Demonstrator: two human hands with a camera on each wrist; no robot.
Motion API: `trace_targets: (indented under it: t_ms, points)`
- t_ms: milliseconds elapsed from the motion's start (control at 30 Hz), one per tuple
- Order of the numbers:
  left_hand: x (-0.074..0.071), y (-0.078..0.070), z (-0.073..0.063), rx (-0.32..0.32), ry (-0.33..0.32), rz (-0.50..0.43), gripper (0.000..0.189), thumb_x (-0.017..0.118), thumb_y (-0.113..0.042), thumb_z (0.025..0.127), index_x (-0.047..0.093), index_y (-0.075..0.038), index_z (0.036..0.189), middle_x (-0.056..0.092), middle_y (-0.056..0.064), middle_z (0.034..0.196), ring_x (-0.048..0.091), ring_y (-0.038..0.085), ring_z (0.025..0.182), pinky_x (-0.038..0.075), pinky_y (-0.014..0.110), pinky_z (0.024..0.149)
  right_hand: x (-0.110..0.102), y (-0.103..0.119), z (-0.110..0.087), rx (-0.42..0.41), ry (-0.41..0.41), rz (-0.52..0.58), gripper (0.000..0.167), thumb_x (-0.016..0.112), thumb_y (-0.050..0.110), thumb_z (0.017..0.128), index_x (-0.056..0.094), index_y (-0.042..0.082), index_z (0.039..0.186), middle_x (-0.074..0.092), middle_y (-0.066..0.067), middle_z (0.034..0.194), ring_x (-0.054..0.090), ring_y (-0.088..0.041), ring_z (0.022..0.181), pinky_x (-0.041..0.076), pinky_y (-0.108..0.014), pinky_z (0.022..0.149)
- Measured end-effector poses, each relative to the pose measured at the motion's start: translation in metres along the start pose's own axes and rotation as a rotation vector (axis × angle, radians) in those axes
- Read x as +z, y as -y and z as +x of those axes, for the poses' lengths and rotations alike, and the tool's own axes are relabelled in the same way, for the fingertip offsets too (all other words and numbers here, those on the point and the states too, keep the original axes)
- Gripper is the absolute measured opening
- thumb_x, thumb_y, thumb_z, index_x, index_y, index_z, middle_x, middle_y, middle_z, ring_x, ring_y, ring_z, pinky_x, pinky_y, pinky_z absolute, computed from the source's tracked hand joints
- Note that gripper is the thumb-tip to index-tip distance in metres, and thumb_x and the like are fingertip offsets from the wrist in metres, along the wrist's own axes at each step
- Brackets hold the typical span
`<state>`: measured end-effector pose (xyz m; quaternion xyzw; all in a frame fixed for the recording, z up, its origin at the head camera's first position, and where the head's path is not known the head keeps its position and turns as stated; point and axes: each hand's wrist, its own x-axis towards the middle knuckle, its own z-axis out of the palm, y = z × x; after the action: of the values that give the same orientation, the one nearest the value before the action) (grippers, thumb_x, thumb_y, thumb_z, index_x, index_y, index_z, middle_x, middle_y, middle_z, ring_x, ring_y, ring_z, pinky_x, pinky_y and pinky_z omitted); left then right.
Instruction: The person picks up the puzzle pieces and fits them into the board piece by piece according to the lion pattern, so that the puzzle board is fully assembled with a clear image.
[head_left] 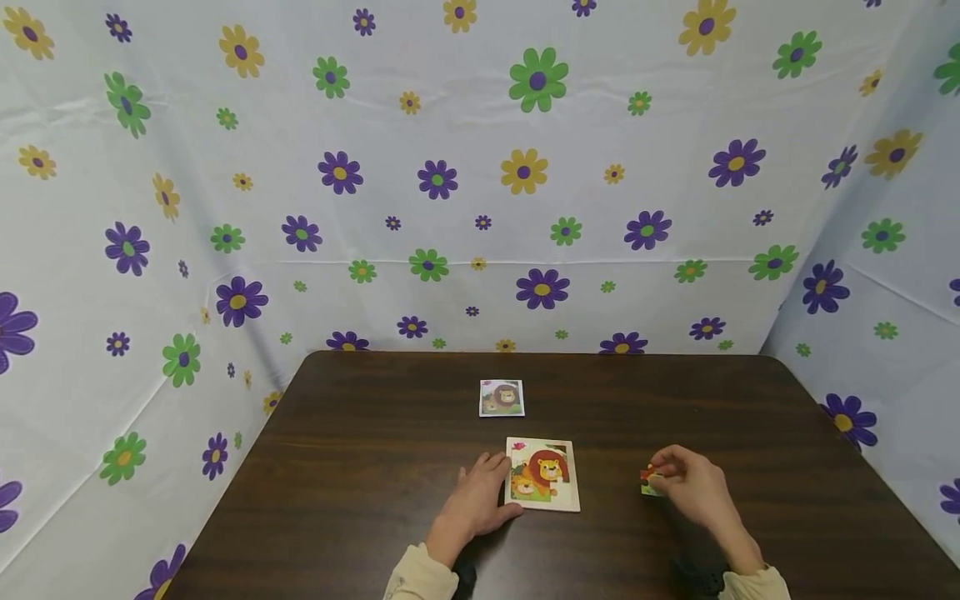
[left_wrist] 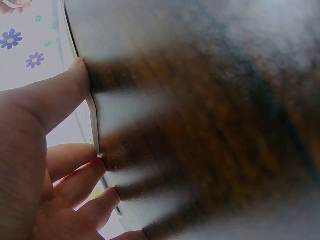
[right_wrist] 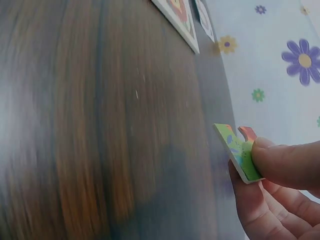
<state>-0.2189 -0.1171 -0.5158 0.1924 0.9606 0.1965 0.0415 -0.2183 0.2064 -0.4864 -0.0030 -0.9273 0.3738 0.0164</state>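
Note:
A square lion puzzle board [head_left: 566, 497] with a pale rim lies flat on the table, and a pale gap shows at the lower right of its picture. My left hand [head_left: 480, 496] rests at its left side, fingers along the left edge and thumb at the near edge. In the left wrist view, the thumb and fingertips of that left hand [left_wrist: 65, 165] touch the tabletop around the board's thin edge [left_wrist: 94, 120]. Off to the right, my right hand [head_left: 696, 485] pinches a puzzle piece [right_wrist: 245, 155], green with red parts, between thumb and fingers, tilted above the table.
Behind the board lies a small picture card [head_left: 502, 398] with the same lion scene. The dark wooden table [head_left: 360, 467] ends at a flower-print curtain [head_left: 450, 233] at the back, with more curtain at the sides.

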Motion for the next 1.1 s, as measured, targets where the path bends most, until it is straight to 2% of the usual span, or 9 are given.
trace_targets:
  t_ms: [233,433,767,1100]
  points:
    - [-0.001,0.000,0.000,0.003,-0.005,-0.008,0.067,0.077,-0.039,0.079,0.054,-0.005,0.132,0.051,0.013,0.138,0.042,0.038,0.130,0.035,0.068,0.095,0.016,0.018,0.003,-0.031,0.004,0.044,0.018,0.074,0.003,0.078,0.065,0.003,0.094,0.069,-0.005,0.084,0.066,-0.020,0.074,0.050,-0.032,0.061]
    - [-0.001,0.000,-0.001,0.009,-0.011,-0.015,0.066,0.077,-0.039,0.079,0.055,-0.005,0.132,0.051,0.013,0.138,0.042,0.039,0.130,0.035,0.068,0.094,0.032,0.031,0.005,-0.021,-0.001,0.080,0.018,0.073,0.000,0.077,0.065,0.003,0.092,0.068,-0.004,0.082,0.065,-0.018,0.072,0.050,-0.030,0.059]
    - [0.000,0.001,-0.001,0.007,-0.015,-0.012,0.067,0.077,-0.039,0.078,0.055,-0.005,0.131,0.052,0.013,0.137,0.043,0.038,0.129,0.036,0.068,0.093,0.057,0.055,0.005,-0.020,0.045,0.135,0.018,0.075,0.000,0.077,0.066,0.004,0.091,0.066,-0.002,0.081,0.063,-0.016,0.069,0.051,-0.032,0.059]
    - [0.000,0.001,0.000,-0.001,-0.004,-0.007,0.068,0.077,-0.040,0.078,0.054,-0.005,0.133,0.052,0.013,0.138,0.042,0.038,0.130,0.035,0.068,0.094,0.076,0.064,0.008,-0.024,0.066,0.163,0.018,0.076,-0.002,0.075,0.066,0.005,0.088,0.065,-0.001,0.079,0.062,-0.014,0.067,0.052,-0.032,0.059]
